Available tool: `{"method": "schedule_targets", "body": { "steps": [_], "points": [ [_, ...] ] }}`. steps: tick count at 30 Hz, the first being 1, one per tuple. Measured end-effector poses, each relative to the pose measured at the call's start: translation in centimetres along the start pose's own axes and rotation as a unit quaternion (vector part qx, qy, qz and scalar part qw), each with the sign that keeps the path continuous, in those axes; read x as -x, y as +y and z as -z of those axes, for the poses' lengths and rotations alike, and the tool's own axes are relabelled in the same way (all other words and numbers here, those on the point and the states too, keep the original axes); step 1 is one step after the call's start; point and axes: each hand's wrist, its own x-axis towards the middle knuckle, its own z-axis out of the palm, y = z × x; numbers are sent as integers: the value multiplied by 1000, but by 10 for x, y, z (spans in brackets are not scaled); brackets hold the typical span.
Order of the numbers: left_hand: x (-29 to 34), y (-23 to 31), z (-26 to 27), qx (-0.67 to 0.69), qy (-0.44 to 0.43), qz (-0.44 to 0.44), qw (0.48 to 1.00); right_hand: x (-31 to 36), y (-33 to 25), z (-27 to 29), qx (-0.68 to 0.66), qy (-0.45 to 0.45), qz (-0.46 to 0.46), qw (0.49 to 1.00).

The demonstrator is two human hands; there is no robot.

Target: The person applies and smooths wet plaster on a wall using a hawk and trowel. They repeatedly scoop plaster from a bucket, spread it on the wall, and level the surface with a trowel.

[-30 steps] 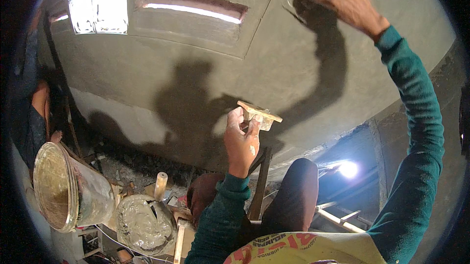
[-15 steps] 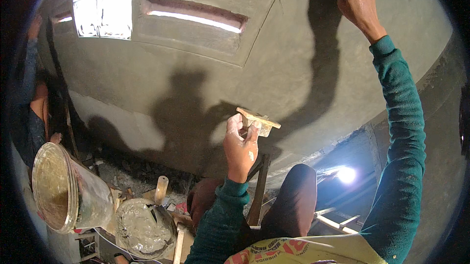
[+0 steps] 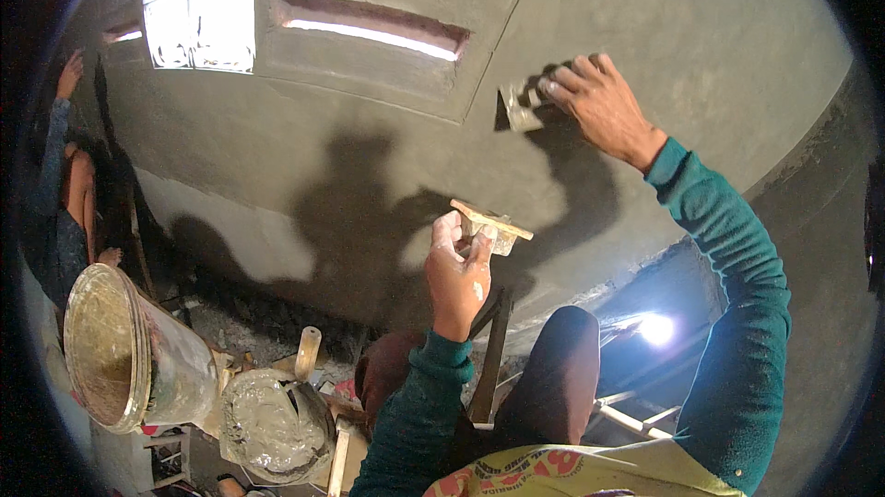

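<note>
Against the grey plastered wall (image 3: 406, 160), my right hand (image 3: 604, 110) is closed round a plastering trowel (image 3: 522, 112). Its blade, smeared with plaster, is at the wall face right of the recessed panel. Lower down, my left hand (image 3: 458, 271) pinches a small wooden float (image 3: 493, 222) by the block under its flat board. Little shows on top of that board, and it stays apart from the trowel. Below and to the left, a round tub (image 3: 275, 428) holds wet grey mortar.
A large dirty bucket (image 3: 175, 359) leans beside the tub. Another person's arm and leg (image 3: 78, 183) show at the far left. Upper left are a bright window (image 3: 201, 4) and a slot (image 3: 369, 29). A lit lamp (image 3: 656, 329) glows by my right knee.
My right hand has swept the trowel down and left along the wall from the upper edge. The left hand with the float has hardly moved.
</note>
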Motion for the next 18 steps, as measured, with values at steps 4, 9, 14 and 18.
{"method": "schedule_targets", "body": {
  "steps": [4, 9, 14, 18],
  "points": [
    [-1, 6, 5, -15, -27, 4, 1000, 0, 46, 23, 75, 62, -29, 995],
    [-2, 2, -2, 30, 1, 20, 999, -21, 152, 72, 167, 151, -14, 974],
    [-2, -1, -2, 41, -13, 26, 999, -51, 177, 117, 160, 138, 23, 977],
    [-5, -11, 2, 17, -30, 11, 999, -63, 184, 118, 165, 181, 62, 968]
  ]
}}
